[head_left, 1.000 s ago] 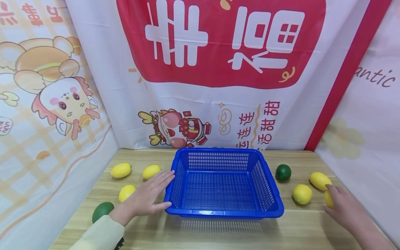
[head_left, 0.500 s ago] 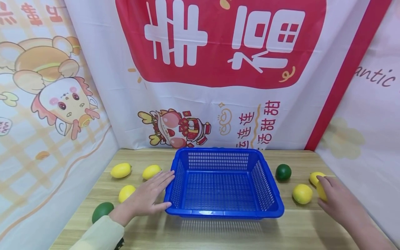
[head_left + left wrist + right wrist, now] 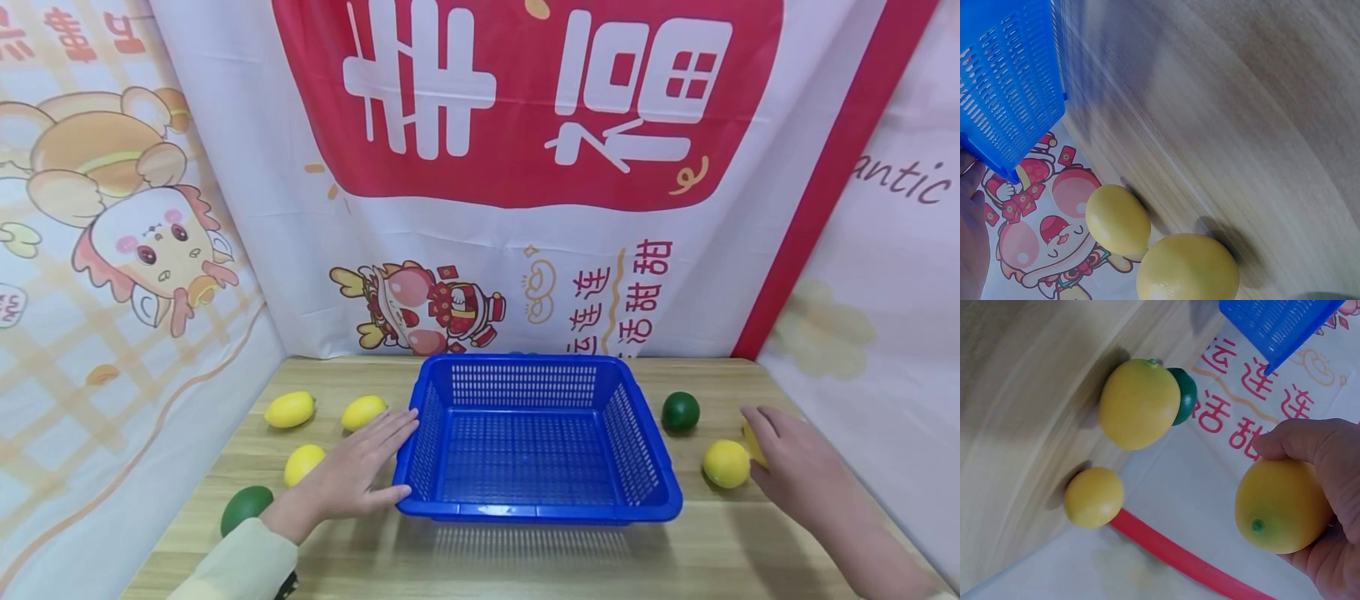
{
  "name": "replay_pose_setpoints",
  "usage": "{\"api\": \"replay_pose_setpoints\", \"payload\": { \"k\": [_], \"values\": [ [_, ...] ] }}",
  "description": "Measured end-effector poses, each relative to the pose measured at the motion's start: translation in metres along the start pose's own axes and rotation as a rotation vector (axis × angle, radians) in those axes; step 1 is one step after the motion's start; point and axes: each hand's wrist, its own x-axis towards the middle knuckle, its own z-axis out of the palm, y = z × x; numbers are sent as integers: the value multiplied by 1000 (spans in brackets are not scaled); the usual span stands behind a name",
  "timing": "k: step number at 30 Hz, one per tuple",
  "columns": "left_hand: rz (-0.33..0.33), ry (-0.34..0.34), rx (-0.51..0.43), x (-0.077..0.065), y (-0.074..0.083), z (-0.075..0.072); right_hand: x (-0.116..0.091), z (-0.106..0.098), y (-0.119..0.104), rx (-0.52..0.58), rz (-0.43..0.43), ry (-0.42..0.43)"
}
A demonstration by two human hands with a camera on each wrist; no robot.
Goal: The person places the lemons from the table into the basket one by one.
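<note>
My right hand (image 3: pixel 798 467) grips a yellow lemon (image 3: pixel 1282 506) between thumb and fingers, above the table's right side; the hand covers most of it in the head view. Another lemon (image 3: pixel 726 464) lies just left of this hand, and one more lemon (image 3: pixel 1093 497) shows in the right wrist view, hidden behind the hand in the head view. A dark green round fruit (image 3: pixel 680 413) lies farther back. My left hand (image 3: pixel 352 467) rests with extended fingers on the left rim of a blue plastic basket (image 3: pixel 536 511). No fruit lies inside the basket.
Left of the basket on the wooden table (image 3: pixel 360 567) lie three lemons, including a back-left lemon (image 3: pixel 290 410), and a green fruit (image 3: pixel 247 508) beside the left wrist. Printed cloth (image 3: pixel 525 283) closes off the back and both sides. Something green peeks out behind the basket's back rim.
My right hand has moved left with the lemon, lifting it past the lemon behind, which it now covers in the head view. The left hand and basket stay put.
</note>
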Motion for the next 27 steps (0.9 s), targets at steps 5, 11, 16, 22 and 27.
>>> {"api": "replay_pose_setpoints", "payload": {
  "k": [5, 11, 16, 22, 27],
  "values": [
    [3, 4, 7, -1, 0, 0, 8, -1, -5, -14, -14, -15],
    [2, -9, 11, 0, 0, -1, 21, -2, -11, -28, -34, -13],
    [4, -12, 18, 0, 0, -1, 34, -6, -21, -66, -27, -45],
    [-3, -19, 17, 0, 1, -1, 45, -8, -29, -68, -48, -51],
    [18, 1, 31, 0, 2, -1, 54, -9, -35, -42, -85, -21]
  ]
}}
